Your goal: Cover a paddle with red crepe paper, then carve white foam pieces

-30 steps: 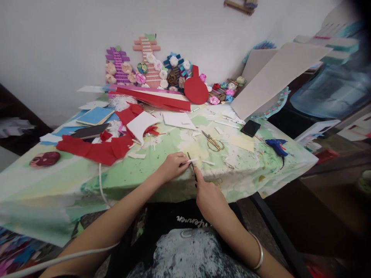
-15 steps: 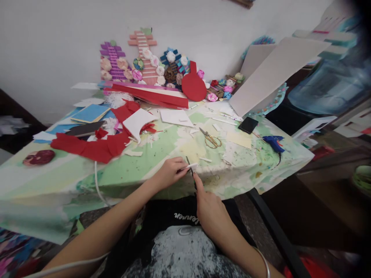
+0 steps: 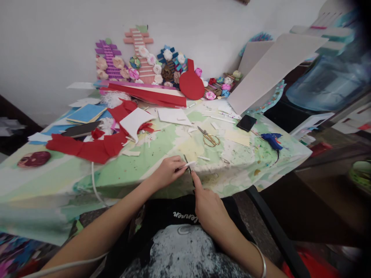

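At the table's front edge my left hand (image 3: 171, 170) is closed, pinching a small white strip (image 3: 189, 164) that sticks out to the right. My right hand (image 3: 209, 206) is wrapped round a thin dark craft knife (image 3: 186, 158), index finger stretched along it. The blade crosses the strip close to my left fingertips; whether it has cut in is too small to tell. Most of the knife's handle is hidden in my right palm. Just beyond the hands lie a loose white scrap (image 3: 204, 158) and gold-handled scissors (image 3: 211, 139).
A blue glue gun (image 3: 272, 141) and a black phone (image 3: 246, 123) lie to the right. Red paper (image 3: 84, 148), a white cut-out board (image 3: 136, 123) and blue sheets (image 3: 87, 114) cover the left. Behind stand a red paddle-shaped piece (image 3: 191, 85) and flower decorations (image 3: 142, 69).
The whole view has shifted slightly, so things appear a little further left. Both hands keep their grip on strip and knife, with hardly any movement between them.
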`<act>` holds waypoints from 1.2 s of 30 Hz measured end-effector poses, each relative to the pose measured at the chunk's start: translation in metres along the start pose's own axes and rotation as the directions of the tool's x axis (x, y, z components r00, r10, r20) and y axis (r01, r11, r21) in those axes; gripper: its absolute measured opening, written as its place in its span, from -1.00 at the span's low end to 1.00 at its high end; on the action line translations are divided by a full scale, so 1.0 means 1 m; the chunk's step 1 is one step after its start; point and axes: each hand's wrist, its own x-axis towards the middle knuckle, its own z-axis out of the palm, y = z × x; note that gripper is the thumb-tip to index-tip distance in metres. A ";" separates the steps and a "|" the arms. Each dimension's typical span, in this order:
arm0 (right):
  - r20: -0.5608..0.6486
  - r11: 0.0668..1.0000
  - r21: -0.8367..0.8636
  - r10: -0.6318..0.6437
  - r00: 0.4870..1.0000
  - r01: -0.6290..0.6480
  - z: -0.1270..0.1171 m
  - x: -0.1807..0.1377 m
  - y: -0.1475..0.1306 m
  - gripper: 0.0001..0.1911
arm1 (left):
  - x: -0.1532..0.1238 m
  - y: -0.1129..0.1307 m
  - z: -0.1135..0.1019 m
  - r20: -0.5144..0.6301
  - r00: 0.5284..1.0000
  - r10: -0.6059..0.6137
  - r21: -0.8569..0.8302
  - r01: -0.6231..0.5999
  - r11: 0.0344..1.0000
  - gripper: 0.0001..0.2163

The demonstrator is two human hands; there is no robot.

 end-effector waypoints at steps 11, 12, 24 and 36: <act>0.000 1.000 0.003 0.020 1.000 -0.020 0.001 0.001 0.000 -0.25 | -0.002 0.001 0.005 -0.075 0.997 0.018 0.069 -0.013 0.998 -0.76; -0.001 1.000 0.006 0.021 1.000 -0.021 0.001 0.001 0.000 -0.25 | -0.002 0.002 0.005 -0.075 0.997 0.017 0.071 -0.011 0.997 -0.75; 0.019 0.999 0.013 0.030 0.999 -0.030 0.006 -0.001 0.001 -0.23 | -0.003 0.001 0.006 -0.073 0.997 0.024 0.081 -0.018 0.997 -0.77; 0.002 1.000 0.005 0.020 1.000 -0.020 0.009 -0.003 0.003 -0.21 | -0.004 0.002 0.008 -0.078 0.997 0.028 0.091 -0.021 0.996 -0.76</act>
